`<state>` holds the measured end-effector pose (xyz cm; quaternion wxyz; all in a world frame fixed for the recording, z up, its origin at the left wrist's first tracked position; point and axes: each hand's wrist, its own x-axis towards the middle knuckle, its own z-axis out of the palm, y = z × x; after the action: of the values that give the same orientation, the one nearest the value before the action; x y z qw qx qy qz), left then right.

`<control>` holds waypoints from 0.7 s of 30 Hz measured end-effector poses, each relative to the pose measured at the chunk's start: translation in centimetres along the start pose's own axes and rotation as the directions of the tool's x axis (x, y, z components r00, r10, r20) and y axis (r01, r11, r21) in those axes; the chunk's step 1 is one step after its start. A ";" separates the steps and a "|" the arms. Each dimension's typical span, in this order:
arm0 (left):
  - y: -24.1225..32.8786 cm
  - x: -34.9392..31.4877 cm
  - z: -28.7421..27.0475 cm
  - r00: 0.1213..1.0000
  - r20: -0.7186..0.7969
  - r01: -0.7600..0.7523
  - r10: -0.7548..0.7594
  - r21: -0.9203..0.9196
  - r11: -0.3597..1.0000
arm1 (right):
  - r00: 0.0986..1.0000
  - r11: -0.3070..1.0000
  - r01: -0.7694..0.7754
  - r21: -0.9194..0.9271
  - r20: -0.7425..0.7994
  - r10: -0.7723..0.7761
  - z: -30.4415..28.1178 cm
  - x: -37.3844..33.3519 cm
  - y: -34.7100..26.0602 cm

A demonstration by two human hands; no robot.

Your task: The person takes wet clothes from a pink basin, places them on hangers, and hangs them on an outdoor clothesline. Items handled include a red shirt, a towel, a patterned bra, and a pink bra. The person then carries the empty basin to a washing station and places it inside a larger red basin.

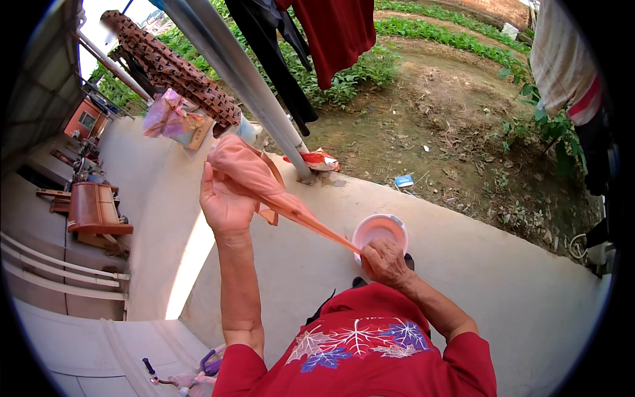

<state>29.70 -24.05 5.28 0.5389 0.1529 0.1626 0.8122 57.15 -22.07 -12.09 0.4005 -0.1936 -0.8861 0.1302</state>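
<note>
A peach-pink cloth garment [248, 171] is stretched between both of my hands. My left hand [225, 205] is raised and grips its bunched upper end near the slanted metal pole [245, 76]. My right hand [385, 261] is lower, closed on the twisted, narrow end of the garment. Just above my right hand a pink plastic basin [379, 229] sits on the concrete floor [463, 264]. My red top with a leaf print fills the bottom of the view.
Clothes hang from poles overhead: a brown patterned piece [175, 69], dark trousers [278, 59], a red garment [337, 33], a striped cloth [562, 59]. Bare soil and green plants [450, 99] lie beyond the concrete edge. A wooden bench [96, 212] stands at left, and a small bicycle [185, 377] below.
</note>
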 end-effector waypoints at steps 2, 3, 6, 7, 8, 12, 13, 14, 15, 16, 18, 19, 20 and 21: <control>-0.3 0.1 0.4 0.999 -0.034 0.037 -0.033 0.114 0.993 | 0.974 0.976 0.000 0.216 0.219 -0.048 0.7 -0.8 -0.3; -0.3 0.1 0.2 0.997 -0.051 0.071 -0.065 0.147 0.987 | 0.943 0.948 -0.018 0.318 0.321 -0.090 0.9 -0.9 -0.3; -0.2 -0.2 0.3 0.990 -0.077 0.138 -0.119 0.330 0.934 | 0.956 0.902 -0.124 0.414 0.292 -0.003 0.2 0.2 0.9; 0.2 -0.4 0.0 0.987 -0.083 0.160 -0.137 0.432 0.888 | 0.956 0.903 -0.188 0.387 0.283 0.078 -0.3 0.9 1.4; 0.5 -0.5 -0.4 0.983 -0.089 0.182 -0.160 0.528 0.830 | 0.964 0.913 -0.187 0.363 0.245 0.100 -0.9 1.7 2.4; 1.5 -1.6 -1.0 0.951 -0.039 0.239 -0.308 0.724 0.647 | 0.903 0.740 -0.430 0.517 0.239 0.358 -3.6 6.2 4.2; 2.2 -1.5 -1.6 0.919 -0.028 0.290 -0.394 0.723 0.627 | 0.906 0.710 -0.424 0.562 0.244 0.347 -3.7 7.1 4.6; 3.2 -1.6 -2.6 0.883 -0.022 0.337 -0.469 0.724 0.601 | 0.911 0.676 -0.412 0.610 0.251 0.329 -3.7 8.1 4.9; 3.7 -1.8 -3.1 0.840 -0.017 0.383 -0.542 0.726 0.571 | 0.896 0.625 -0.445 0.641 0.318 0.311 -3.3 8.8 5.2; 3.7 -2.1 -3.1 0.825 0.025 0.389 -0.564 0.698 0.601 | 0.878 0.572 -0.477 0.667 0.382 0.287 -2.5 9.4 5.5; 3.1 -2.3 -3.3 0.785 0.117 0.415 -0.608 0.630 0.656 | 0.843 0.464 -0.535 0.706 0.484 0.234 0.5 9.5 5.8; 2.8 -2.5 -2.6 0.773 0.107 0.435 -0.625 0.628 0.645 | 0.715 0.173 -0.698 0.695 0.687 0.130 1.2 9.2 5.3; 2.2 -2.3 -2.0 0.744 0.169 0.435 -0.646 0.611 0.661 | 0.754 0.243 -0.652 0.718 0.649 0.105 4.5 7.4 6.4; 2.0 -2.6 -2.0 0.730 0.221 0.431 -0.647 0.587 0.686 | 0.677 0.204 -0.721 0.662 0.736 0.002 5.4 6.9 6.2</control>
<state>28.14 -27.40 4.18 0.7214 0.3971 0.2869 0.4895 50.36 -13.86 -13.37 0.0874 -0.0914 -0.6301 0.7661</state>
